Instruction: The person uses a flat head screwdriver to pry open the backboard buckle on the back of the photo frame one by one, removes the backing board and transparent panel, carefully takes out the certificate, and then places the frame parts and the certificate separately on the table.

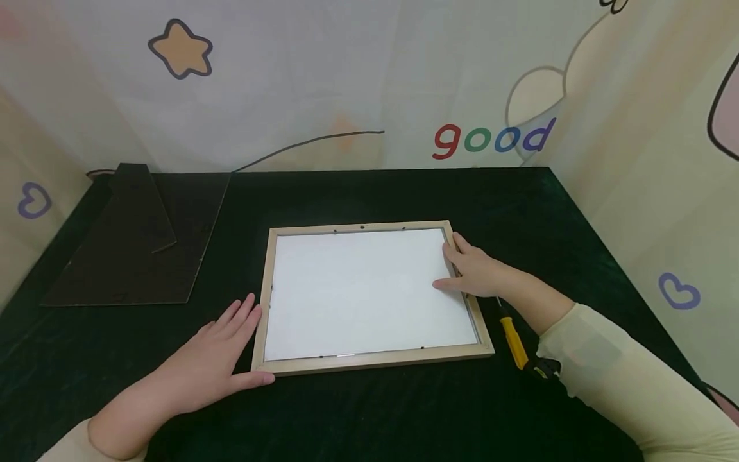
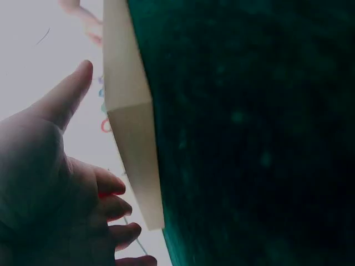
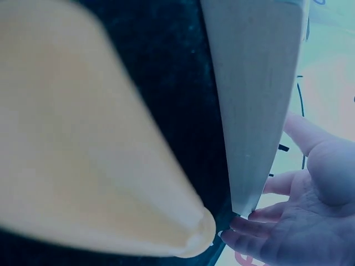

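Observation:
A pale wooden picture frame (image 1: 375, 364) lies on the dark green cloth, a white sheet (image 1: 369, 295) filling its inside. Small dark tabs dot its inner edges. My left hand (image 1: 210, 359) is at the frame's near left corner, fingers spread and fairly straight along the left side, thumb by the near edge. In the left wrist view, the frame's corner (image 2: 130, 111) appears beside the left hand (image 2: 50, 172). My right hand (image 1: 479, 269) rests on the right side, with the thumb over the white sheet. The right wrist view shows the right hand's (image 3: 310, 210) fingers by the frame's side (image 3: 249, 111).
A black backing board (image 1: 133, 256) with a stand flap (image 1: 138, 199) lies at the left. A screwdriver with a yellow and black handle (image 1: 514, 343) lies right of the frame, partly under the right forearm. A printed curtain (image 1: 300, 77) hangs behind the table.

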The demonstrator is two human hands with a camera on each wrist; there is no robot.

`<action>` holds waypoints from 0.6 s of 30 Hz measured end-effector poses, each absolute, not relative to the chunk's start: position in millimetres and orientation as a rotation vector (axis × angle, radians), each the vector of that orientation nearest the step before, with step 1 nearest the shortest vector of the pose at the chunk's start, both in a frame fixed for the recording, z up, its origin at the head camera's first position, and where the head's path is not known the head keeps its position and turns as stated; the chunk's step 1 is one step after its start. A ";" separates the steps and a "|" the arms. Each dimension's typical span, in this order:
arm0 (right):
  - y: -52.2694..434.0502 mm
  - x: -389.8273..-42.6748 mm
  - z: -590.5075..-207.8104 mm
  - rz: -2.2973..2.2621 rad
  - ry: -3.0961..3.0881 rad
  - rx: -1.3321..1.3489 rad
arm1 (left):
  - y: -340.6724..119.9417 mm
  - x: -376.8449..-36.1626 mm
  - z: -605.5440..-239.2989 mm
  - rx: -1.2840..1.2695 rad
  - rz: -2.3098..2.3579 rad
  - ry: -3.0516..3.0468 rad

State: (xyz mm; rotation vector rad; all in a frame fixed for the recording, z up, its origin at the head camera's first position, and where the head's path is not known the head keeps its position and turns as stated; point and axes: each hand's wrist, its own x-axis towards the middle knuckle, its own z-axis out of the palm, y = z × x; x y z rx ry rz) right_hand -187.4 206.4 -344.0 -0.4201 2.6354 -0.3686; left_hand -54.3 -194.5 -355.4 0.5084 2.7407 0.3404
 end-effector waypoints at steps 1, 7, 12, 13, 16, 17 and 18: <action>206.0 -187.5 -344.1 -0.366 2.634 -0.419 | -193.0 -55.1 -356.4 0.523 0.307 2.748; 203.0 -188.2 -343.7 -0.347 2.638 -0.416 | -188.7 -57.0 -353.5 0.555 0.175 2.783; 200.8 -187.8 -343.0 -0.296 2.657 -0.416 | -189.4 -60.4 -348.2 0.618 0.175 2.809; 200.5 -187.4 -342.7 -0.284 2.661 -0.416 | -189.3 -61.5 -347.7 0.636 0.173 2.817; 200.4 -186.4 -341.4 -0.256 2.669 -0.413 | -188.0 -63.6 -347.2 0.664 0.176 2.832; 200.6 -186.2 -341.1 -0.252 2.670 -0.410 | -187.5 -64.1 -347.2 0.663 0.179 2.832; 200.7 -185.9 -340.6 -0.249 2.674 -0.411 | -187.1 -64.5 -347.4 0.663 0.179 2.832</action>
